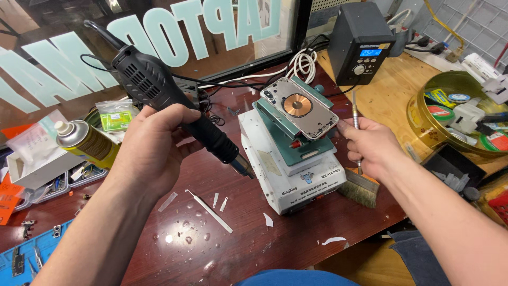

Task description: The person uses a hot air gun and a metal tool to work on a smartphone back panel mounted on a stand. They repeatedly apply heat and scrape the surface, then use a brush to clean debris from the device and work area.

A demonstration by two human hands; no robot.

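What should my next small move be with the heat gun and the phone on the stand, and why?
Probably swing the heat gun in your left hand over so its nozzle points down at the phone. Its tip now sits left of the white stand, off the phone, while your right hand already holds a thin metal tool at the phone's right edge.
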